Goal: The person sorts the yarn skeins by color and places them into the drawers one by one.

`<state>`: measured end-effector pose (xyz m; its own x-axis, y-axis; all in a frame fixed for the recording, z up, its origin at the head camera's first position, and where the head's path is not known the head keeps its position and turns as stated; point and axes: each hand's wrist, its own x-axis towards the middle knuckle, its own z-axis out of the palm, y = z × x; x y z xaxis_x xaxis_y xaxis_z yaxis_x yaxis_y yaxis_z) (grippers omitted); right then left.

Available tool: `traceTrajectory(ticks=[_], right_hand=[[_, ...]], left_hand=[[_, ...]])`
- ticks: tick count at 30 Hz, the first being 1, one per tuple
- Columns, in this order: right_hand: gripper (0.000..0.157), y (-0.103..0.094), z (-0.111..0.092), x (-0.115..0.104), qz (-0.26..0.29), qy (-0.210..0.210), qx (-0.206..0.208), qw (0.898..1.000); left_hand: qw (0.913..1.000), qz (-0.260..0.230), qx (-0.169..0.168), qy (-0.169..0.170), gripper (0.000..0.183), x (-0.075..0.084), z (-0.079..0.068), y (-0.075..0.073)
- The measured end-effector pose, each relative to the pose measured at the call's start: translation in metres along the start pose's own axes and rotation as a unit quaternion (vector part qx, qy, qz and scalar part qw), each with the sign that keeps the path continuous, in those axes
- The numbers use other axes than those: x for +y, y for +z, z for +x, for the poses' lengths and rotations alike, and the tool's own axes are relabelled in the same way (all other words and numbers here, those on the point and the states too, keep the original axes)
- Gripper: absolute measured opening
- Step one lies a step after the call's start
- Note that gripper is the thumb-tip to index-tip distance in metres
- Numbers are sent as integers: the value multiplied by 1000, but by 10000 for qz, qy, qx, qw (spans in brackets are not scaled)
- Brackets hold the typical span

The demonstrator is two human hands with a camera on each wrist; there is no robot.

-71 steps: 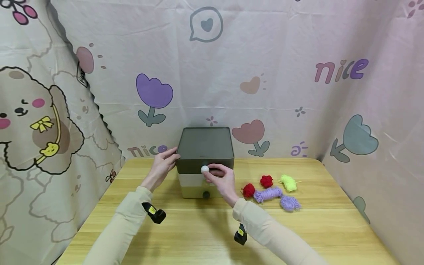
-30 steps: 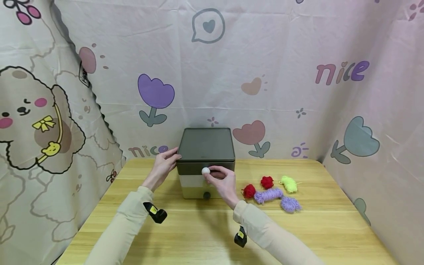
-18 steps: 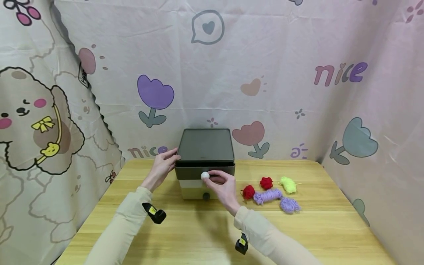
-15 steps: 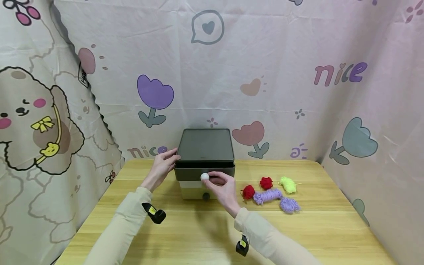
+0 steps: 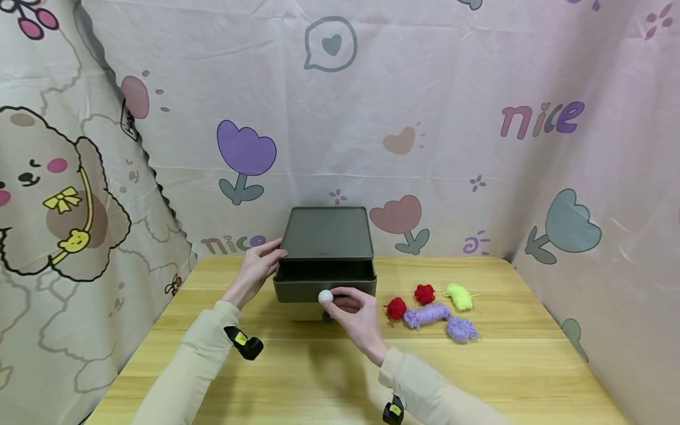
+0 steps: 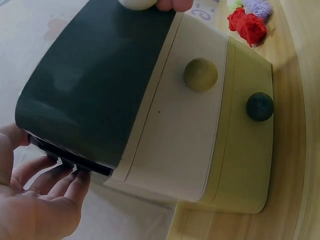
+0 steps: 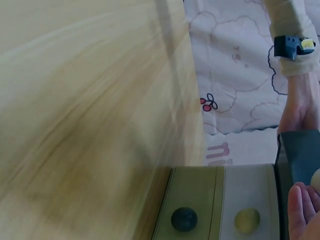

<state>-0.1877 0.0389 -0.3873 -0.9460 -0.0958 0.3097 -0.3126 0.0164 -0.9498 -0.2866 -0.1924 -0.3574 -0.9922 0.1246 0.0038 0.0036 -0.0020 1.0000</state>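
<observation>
A small three-tier drawer cabinet (image 5: 327, 231) stands on the table, dark grey on top, white (image 6: 175, 125) in the middle and yellow (image 6: 245, 160) at the bottom. Its grey top drawer (image 5: 297, 291) is partly pulled out, and the part of its inside in view is dark. My right hand (image 5: 358, 319) pinches that drawer's round white knob (image 5: 325, 296) between thumb and fingers. At the cabinet's upper left edge, my left hand (image 5: 256, 270) holds on with the thumb on top and bent fingers against the side.
Right of the cabinet lie two red yarn balls (image 5: 395, 308), a purple yarn skein (image 5: 427, 315), a purple yarn bundle (image 5: 461, 329) and a yellow-green one (image 5: 459, 296). A printed curtain (image 5: 340, 106) hangs behind the wooden table (image 5: 297, 378).
The top drawer has gone from shut to partly open. My right hand has moved toward me with its knob. My left hand stays at the cabinet's edge.
</observation>
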Motion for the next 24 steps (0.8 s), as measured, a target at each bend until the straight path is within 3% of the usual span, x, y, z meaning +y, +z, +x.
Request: traceTrajectory(ticks=[11,20,24], right_hand=[[26,2,-5,24,100,-161,56,9998],[24,0,-13,2,198,-411,-103,9989],[24,0,-13,-2,171,-309,-135,9993]], left_hand=[[9999,-126,-7,-32,57,1,0,1],[10000,57,13,-15,57,0,0,0],[9999,118,-13,15,57,0,-1,0]])
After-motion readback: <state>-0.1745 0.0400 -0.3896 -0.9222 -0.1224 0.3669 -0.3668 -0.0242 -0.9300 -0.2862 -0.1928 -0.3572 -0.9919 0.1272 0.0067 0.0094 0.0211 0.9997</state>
